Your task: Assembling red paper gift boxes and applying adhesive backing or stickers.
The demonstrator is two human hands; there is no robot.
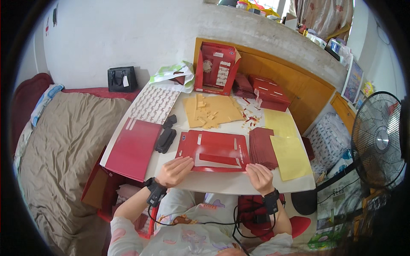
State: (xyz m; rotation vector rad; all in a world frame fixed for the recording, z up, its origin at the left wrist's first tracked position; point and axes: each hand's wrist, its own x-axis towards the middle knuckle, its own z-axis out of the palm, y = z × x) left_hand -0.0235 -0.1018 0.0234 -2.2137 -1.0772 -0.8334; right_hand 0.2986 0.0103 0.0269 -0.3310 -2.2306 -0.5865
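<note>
White table (213, 181): left hand (174, 170), right hand (259, 176) flat, fingers apart, pressing red die-cut card (213, 149); upright red box (216, 68) open.

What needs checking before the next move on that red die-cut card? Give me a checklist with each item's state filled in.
1. Red die-cut card lies flat on the white table: ok.
2. Left hand rests on the card's near left corner: ok.
3. Right hand is at the card's near right corner, fingertips at its edge: ok.
4. Card's far edge is free of the tan offcuts: ok.
5. Stack of dark red cards sits right against the card's right edge; whether they overlap: cannot tell.
6. Black tool lies left of the card, apart from it: ok.
</note>
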